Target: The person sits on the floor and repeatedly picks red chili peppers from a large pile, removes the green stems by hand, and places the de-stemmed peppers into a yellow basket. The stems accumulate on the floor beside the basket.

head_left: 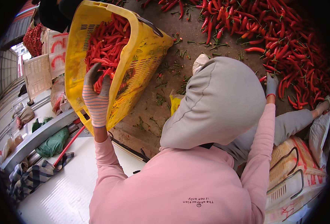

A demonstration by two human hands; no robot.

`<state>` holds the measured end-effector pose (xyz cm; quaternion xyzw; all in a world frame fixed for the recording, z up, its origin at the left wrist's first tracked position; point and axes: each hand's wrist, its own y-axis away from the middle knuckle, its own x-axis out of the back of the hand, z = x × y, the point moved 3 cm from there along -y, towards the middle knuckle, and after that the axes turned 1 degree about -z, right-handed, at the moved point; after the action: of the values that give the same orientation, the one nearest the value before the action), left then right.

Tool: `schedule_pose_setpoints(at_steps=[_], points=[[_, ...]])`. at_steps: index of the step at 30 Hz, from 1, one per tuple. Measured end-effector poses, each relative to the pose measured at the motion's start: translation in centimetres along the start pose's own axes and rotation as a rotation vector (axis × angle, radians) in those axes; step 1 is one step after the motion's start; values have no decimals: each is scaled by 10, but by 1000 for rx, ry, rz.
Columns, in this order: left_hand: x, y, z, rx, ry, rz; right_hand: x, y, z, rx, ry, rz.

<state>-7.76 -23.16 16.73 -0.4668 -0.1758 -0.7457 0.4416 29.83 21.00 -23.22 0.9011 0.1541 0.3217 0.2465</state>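
Note:
My left hand (96, 96), in a striped knit glove with a grey palm, is at the mouth of a tilted yellow plastic crate (142, 53). Its fingers curl around several red chili peppers (98, 85); part of that grip is hidden. Inside the crate lies a heap of stemless red chilies (109, 42). On the right, my right hand (271, 85), in a grey glove with a red cuff, pinches a single red chili (262, 79) at the edge of a large pile of stemmed chilies (288, 50).
My bent knee (218, 98) in grey trousers rises between both hands. Green stems (160, 99) litter the brown floor (179, 36). Stacked pale crates (288, 168) stand at lower right. A red pole (69, 145) and a green bag (53, 142) lie at left.

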Motion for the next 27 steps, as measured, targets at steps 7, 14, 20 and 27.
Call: schedule_pose_setpoints(at_steps=[7,14,20,27], points=[[-274,-38,106,-88,643,-821,-39,87,-64,196,-424,-306],[-378,4,130,159,969,-1495,-45,130,-121,231,-194,-320],[-402,1,73,-406,90,-1128,-36,164,-94,248,-219,-998],[-393,34,19,335,724,-1076,83,39,-17,149,1125,114]])
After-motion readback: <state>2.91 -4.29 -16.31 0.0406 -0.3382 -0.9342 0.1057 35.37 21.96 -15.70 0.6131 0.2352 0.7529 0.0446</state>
